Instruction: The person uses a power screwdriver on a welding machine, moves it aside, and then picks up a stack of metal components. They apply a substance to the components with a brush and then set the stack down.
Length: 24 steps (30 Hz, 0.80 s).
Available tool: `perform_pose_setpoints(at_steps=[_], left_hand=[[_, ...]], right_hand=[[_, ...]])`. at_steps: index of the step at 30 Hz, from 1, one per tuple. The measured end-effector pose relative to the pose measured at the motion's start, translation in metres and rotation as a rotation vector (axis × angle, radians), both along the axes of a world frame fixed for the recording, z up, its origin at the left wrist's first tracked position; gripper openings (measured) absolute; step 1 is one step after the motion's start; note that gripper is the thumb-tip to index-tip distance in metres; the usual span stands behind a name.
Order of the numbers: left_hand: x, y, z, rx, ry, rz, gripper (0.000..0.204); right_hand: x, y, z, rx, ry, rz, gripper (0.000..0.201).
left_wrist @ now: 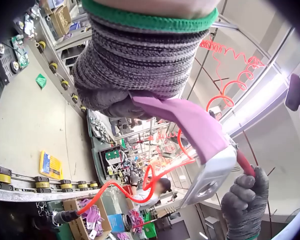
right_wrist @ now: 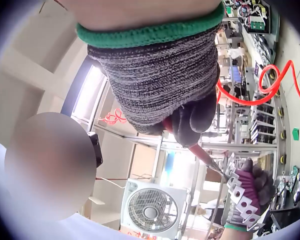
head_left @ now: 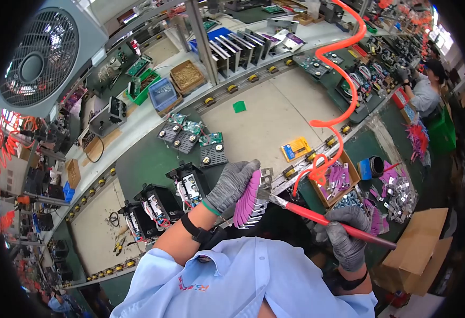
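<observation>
In the head view my gloved left hand point(head_left: 231, 185) grips a fanned stack of purple-sleeved metal strips point(head_left: 249, 204), their bare, holed ends sticking out. My gloved right hand point(head_left: 346, 236) has its fingers curled around a long red-handled tool point(head_left: 306, 213) with a silvery neck. The tool's tip overlaps the strips' upper right edge in this view. From the left wrist, a purple sleeve and its holed metal end point(left_wrist: 210, 175) show close up, with the right hand point(left_wrist: 246, 205) beyond. In the right wrist view, the tool's neck point(right_wrist: 205, 157) points at the fanned strips point(right_wrist: 244, 197).
Black housings with wiring point(head_left: 190, 183) stand left of my left hand, circuit boards point(head_left: 211, 148) behind them. At right are a box of purple strips point(head_left: 338, 183), loose strips point(head_left: 399, 196) and a cardboard box point(head_left: 415, 249). A coiled orange hose point(head_left: 355, 79) hangs over the bench. Another person point(head_left: 428, 90) sits far right.
</observation>
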<state>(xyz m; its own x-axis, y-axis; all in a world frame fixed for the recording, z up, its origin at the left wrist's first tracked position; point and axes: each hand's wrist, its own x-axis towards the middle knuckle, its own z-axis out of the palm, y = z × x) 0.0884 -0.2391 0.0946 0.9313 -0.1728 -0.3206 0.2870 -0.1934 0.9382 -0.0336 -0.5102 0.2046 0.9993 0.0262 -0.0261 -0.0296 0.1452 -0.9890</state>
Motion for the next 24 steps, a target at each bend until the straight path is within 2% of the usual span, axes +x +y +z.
perform_pose_setpoints(at_steps=[2, 4, 6, 8, 11, 14, 15, 18, 19, 20, 22, 23, 24], left_hand=[[-0.001, 0.006, 0.003, 0.045, -0.019, 0.022, 0.048], [-0.003, 0.012, 0.001, 0.158, -0.018, -0.013, 0.050], [-0.005, 0.017, -0.006, 0.158, -0.043, 0.006, 0.051], [-0.008, 0.019, -0.007, 0.186, -0.056, 0.026, 0.050], [-0.013, 0.021, -0.002, 0.178, -0.097, 0.029, 0.049], [-0.016, 0.025, -0.004, 0.222, -0.067, 0.045, 0.046], [-0.016, 0.027, -0.006, 0.227, -0.068, 0.052, 0.046], [-0.022, 0.032, -0.008, 0.202, -0.082, 0.106, 0.051], [-0.022, 0.034, -0.001, 0.231, -0.098, 0.101, 0.051], [-0.024, 0.036, 0.003, 0.260, -0.115, 0.095, 0.051], [-0.026, 0.042, 0.001, 0.293, -0.119, 0.107, 0.050], [-0.029, 0.043, 0.003, 0.275, -0.098, 0.132, 0.050], [-0.034, 0.045, 0.004, 0.255, -0.071, 0.153, 0.050]], right_hand=[[0.005, -0.005, 0.000, -0.166, -0.028, 0.053, 0.015], [0.008, -0.006, -0.004, -0.171, -0.042, 0.051, 0.014], [0.007, -0.004, 0.000, -0.131, -0.003, -0.086, 0.012], [0.009, 0.000, 0.004, -0.113, -0.016, -0.055, 0.012], [0.016, 0.004, -0.002, -0.206, -0.115, 0.073, 0.012], [0.023, 0.004, 0.000, -0.197, 0.015, -0.029, 0.012], [0.021, 0.005, -0.005, -0.082, 0.020, -0.066, 0.011], [0.015, 0.011, 0.001, -0.072, 0.017, 0.042, 0.009], [0.019, 0.009, -0.003, -0.174, -0.020, 0.122, 0.010], [0.023, 0.009, -0.007, -0.169, -0.014, 0.130, 0.010], [0.031, 0.010, -0.011, -0.208, 0.028, 0.023, 0.012], [0.029, 0.012, -0.011, -0.085, 0.064, 0.002, 0.011], [0.027, 0.016, -0.009, -0.083, 0.068, 0.007, 0.011]])
